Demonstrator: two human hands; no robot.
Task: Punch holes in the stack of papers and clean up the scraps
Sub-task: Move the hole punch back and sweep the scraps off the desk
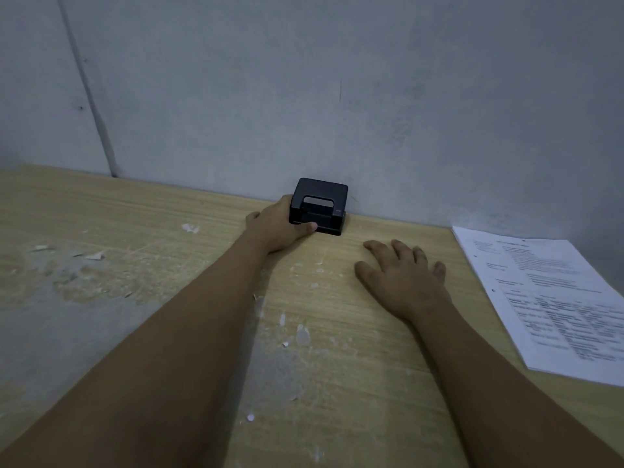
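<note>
A black hole punch [320, 205] stands on the wooden table against the grey wall. My left hand [277, 228] wraps its left side, thumb along the front base and fingers behind. Flat on the table to the right of the punch lies my right hand [403, 278], palm down, fingers spread, holding nothing. A stack of printed papers [553, 302] rests at the table's right edge, apart from both hands. Small white paper scraps [302, 334] lie scattered on the wood between my forearms.
The wooden table [354, 383] has worn, peeling patches, with a large grey bare area [50, 332] at the left. More flakes [94, 255] lie on the left part. The grey wall [337, 96] closes off the back right behind the punch.
</note>
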